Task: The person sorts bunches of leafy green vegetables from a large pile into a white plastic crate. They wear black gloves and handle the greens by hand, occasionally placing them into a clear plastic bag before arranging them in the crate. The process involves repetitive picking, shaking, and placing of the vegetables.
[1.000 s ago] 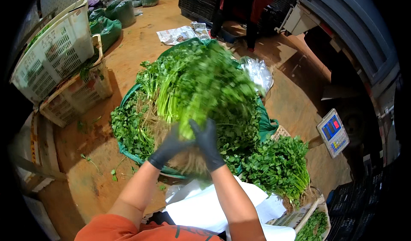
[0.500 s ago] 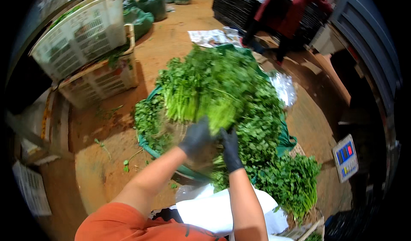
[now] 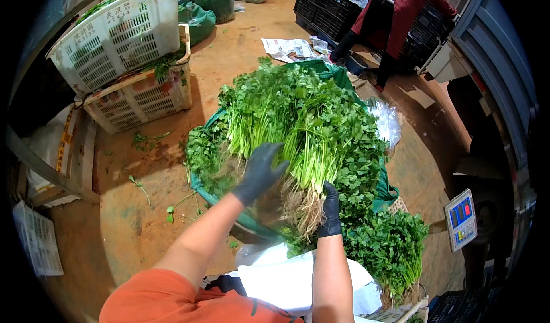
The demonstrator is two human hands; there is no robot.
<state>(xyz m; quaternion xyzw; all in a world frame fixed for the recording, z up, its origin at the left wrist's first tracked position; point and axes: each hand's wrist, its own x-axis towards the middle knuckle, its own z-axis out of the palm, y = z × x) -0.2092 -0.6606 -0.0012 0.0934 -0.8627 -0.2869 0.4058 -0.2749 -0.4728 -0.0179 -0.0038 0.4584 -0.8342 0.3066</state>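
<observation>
A big heap of leafy, coriander-like greens (image 3: pixel 298 94) lies on green sheeting (image 3: pixel 385 194) before me. At its near side is a bunch of greens (image 3: pixel 312 165), pale stems and tangled brown roots toward me. My right hand (image 3: pixel 329 214), black-gloved, closes on that bunch beside the roots; its fingertips are partly hidden. My left hand (image 3: pixel 258 177), gloved alike, is at the stems left of the bunch, thumb and fingers apart, gripping nothing that I can see. Another bundle of greens (image 3: pixel 387 248) rests at the near right.
Stacked white plastic crates (image 3: pixel 123 42) stand at the left. On the right is a digital scale display (image 3: pixel 461 218). A person in a dark red coat (image 3: pixel 395 13) stands at the far right near black crates (image 3: pixel 323 8). White sheeting (image 3: pixel 281 283) lies right in front of me.
My right hand has moved slightly right and toward me, and the bunch's stems and roots now show between my hands. My left hand has opened its fingers, shifting little.
</observation>
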